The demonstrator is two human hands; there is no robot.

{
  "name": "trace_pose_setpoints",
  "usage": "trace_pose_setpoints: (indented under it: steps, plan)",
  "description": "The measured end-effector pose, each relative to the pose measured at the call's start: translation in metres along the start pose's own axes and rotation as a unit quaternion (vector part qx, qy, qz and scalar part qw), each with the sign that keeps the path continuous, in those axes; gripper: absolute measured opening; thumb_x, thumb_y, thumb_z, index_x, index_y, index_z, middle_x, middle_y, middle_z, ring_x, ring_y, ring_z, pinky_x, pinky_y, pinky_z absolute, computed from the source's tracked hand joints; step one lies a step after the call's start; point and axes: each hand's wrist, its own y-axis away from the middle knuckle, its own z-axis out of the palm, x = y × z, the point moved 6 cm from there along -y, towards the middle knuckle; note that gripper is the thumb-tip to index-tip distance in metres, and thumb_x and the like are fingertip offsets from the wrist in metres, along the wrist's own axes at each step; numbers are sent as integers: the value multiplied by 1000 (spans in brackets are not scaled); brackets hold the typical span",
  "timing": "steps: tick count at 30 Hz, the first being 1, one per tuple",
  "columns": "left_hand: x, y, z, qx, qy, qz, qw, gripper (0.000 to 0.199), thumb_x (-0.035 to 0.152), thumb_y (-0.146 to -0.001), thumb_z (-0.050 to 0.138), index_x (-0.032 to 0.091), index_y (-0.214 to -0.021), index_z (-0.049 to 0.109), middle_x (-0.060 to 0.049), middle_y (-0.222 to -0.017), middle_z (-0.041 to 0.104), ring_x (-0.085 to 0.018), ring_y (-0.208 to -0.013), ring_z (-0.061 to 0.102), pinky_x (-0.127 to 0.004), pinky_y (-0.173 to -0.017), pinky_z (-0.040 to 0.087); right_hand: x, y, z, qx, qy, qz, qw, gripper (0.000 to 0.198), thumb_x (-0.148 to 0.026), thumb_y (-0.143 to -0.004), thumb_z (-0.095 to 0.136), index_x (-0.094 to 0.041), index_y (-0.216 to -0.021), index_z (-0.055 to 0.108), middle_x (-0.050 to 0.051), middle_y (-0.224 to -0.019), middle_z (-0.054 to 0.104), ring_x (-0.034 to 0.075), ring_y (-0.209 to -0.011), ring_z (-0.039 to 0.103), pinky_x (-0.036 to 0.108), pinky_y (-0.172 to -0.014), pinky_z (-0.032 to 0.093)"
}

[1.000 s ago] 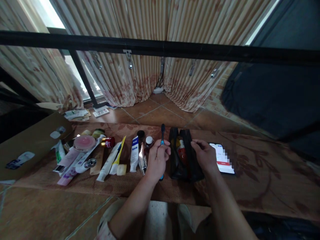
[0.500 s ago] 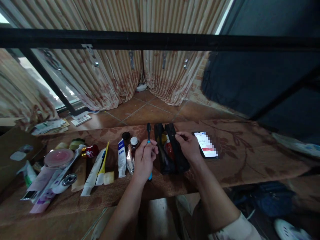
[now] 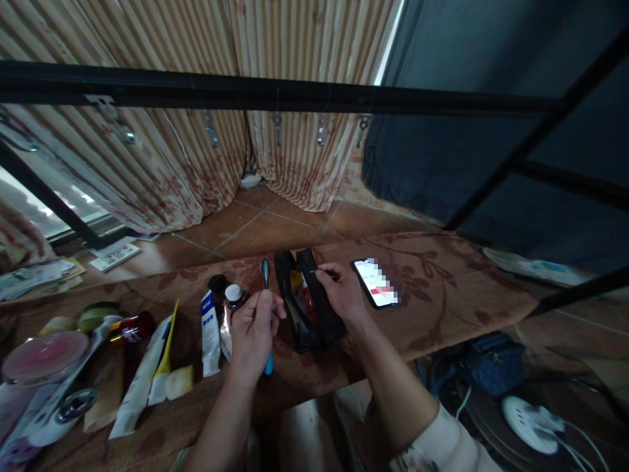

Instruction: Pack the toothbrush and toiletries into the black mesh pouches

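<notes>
My left hand (image 3: 254, 331) is closed around a toothbrush (image 3: 266, 270) with a dark head and a blue handle end that shows below the palm. The brush stands roughly upright, just left of a black pouch (image 3: 332, 324). Fingers of my right hand (image 3: 340, 290) pinch the right edge of this pouch and hold its mouth apart. Inside it, something yellow (image 3: 297, 280) and something red (image 3: 307, 303) are partly visible. Close to my left hand are a white-and-blue tube (image 3: 210, 337) and a dark bottle with a white cap (image 3: 233, 293).
Right of the pouch lies a lit phone (image 3: 376, 283). Several toiletries, including a yellow-handled brush (image 3: 167, 347), a red jar (image 3: 133, 326) and a pink-lidded round tub (image 3: 45, 357), crowd the left side. A black metal bar (image 3: 295, 95) with hooks crosses above the far edge.
The view has turned to the right, so everything sits further left. My left hand still holds the toothbrush beside the pouch, and my right hand keeps its grip on the pouch edge.
</notes>
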Motion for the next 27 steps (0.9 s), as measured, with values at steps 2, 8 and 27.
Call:
trace_pose_setpoints:
  steps: [2,8,27]
  plan:
    - [1,0,0,4,4,-7,1000,34,47,-87,55,16,-75,61,0,-60,57,-7,-44,43,-18,-40,33,0,0,0,1,4,1,1000,20,-37,-77,60,-22,-85,70,3,-81,73,20,-72,67,32,-71,51]
    - [-1,0,2,5,28,-40,999,32,45,-85,57,14,-85,65,1,-60,54,-6,-44,38,-17,-40,29,-2,0,0,-2,4,7,1000,20,-37,-77,60,-22,-86,70,3,-81,73,20,-72,66,32,-71,50]
    - [-6,0,-1,25,44,-65,997,31,30,-80,58,19,-108,63,2,-69,58,-7,-51,42,-17,-45,33,-4,1,-1,1,14,2,1000,19,-34,-77,60,-20,-85,71,4,-81,73,19,-72,66,31,-71,50]
